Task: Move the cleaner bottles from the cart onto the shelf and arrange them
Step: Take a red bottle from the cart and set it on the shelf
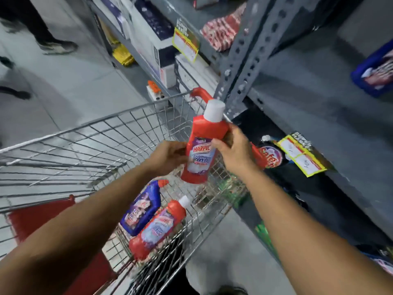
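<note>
Red plastic with a white cap, the Harpic bottle (202, 145) is hanging upright in the air over the far right corner of the cart (102, 133), just short of the grey shelf upright (244, 58). You are holding it with both hands: your left hand (168, 156) is cupping its label side from the left, and your right hand (234, 150) is wrapping fingers around its shoulder and right flank, thumb lying across the label.

Judging from this, you are passing it across to the shelf. Let the right hand take the weight before the left lets go, and keep the cap up as you are clearing the cart's red corner guard (201, 93) and the upright.

Aim for the lower shelf (319, 116), where a price tag (302, 154) is hanging off the front edge; what sits behind it is too dark and blurred to name.

Two more are lying on the cart's wire floor near its right wall: a blue bottle (140, 207) and a second red bottle (155, 226), touching side by side.
</note>
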Tool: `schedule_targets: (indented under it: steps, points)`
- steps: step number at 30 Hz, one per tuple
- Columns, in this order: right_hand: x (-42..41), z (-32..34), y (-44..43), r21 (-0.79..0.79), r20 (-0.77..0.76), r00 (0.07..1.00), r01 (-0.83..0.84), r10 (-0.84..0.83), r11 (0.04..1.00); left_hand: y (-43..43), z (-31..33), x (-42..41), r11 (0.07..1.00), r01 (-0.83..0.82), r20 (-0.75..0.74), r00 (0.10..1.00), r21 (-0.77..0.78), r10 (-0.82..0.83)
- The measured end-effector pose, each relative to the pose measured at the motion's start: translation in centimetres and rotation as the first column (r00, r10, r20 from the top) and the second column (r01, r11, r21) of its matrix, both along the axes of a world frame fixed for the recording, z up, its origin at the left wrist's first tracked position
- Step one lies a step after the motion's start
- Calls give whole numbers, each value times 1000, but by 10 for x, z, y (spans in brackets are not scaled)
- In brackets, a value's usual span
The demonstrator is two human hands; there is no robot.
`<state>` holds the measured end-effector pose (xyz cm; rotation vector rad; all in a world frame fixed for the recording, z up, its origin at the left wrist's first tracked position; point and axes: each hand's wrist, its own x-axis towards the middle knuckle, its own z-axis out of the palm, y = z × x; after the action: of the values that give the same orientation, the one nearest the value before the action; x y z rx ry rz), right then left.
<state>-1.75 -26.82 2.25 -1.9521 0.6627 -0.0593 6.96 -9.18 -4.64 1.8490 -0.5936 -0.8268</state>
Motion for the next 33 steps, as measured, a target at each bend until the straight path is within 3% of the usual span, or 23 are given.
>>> schedule_targets:
  steps: [5,9,14,19,24,27,33]
  points:
    - [-27,79,-22,88,270,963,-53,28,995,-12,105,-21,989,45,137,990,-138,-26]
    - [-77,133,-29,126,450,893,-48,-14,991,-22,164,-59,976,82,130,990,-203,-56]
    - [-203,167,-71,153,581,799,84,-158,985,-89,206,-152,948,215,295,945,-236,-141]
    - [-356,173,-133,196,655,677,277,-336,941,-193,210,-284,824,392,194,920,-409,-342]
    - [-505,166,-193,225,684,508,536,-524,814,-311,198,-415,682,608,201,788,-406,-582]
    - [-569,161,-227,185,683,427,684,-593,706,-371,189,-477,630,671,234,734,-392,-637]
    - [-638,161,-273,109,661,415,771,-625,628,-430,187,-545,581,716,286,693,-388,-662]
